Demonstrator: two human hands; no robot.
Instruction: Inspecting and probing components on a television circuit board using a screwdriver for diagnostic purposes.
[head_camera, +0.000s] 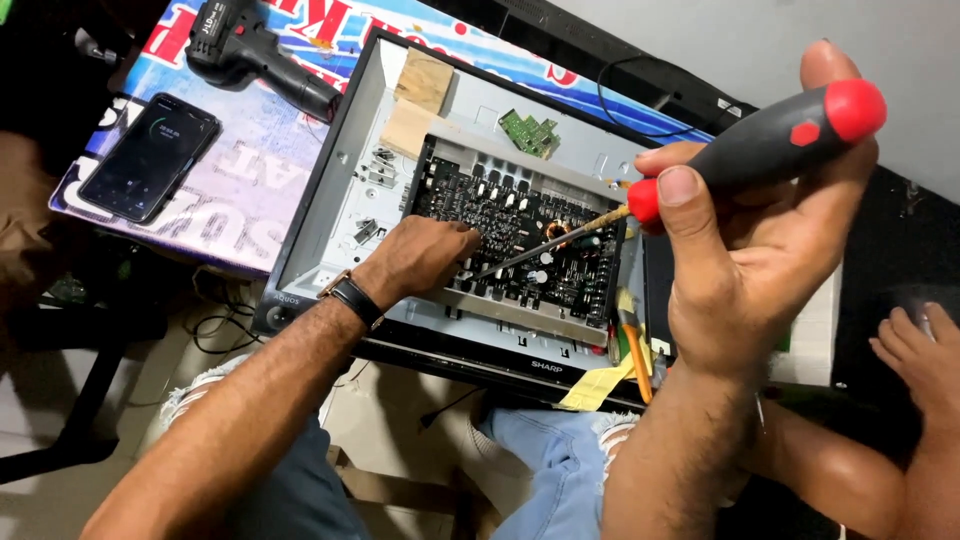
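Note:
A black circuit board (520, 215) crowded with small parts lies in a grey metal chassis (350, 190) across my lap. My left hand (420, 258), with a dark wristwatch (352, 297), rests on the board's near left part, fingers curled on it. My right hand (745, 240) is raised above the right side and grips a screwdriver (770, 140) with a black and red handle. Its long shaft slants down left, and the tip sits on the board close to my left fingertips.
A black power drill (255, 50) and a dark phone (150, 155) lie on a printed sheet at the upper left. A small green board (530, 132) and wooden blocks (420, 95) sit in the chassis. A brush (633, 340) lies near the front edge. Another person's hand (920, 355) rests at right.

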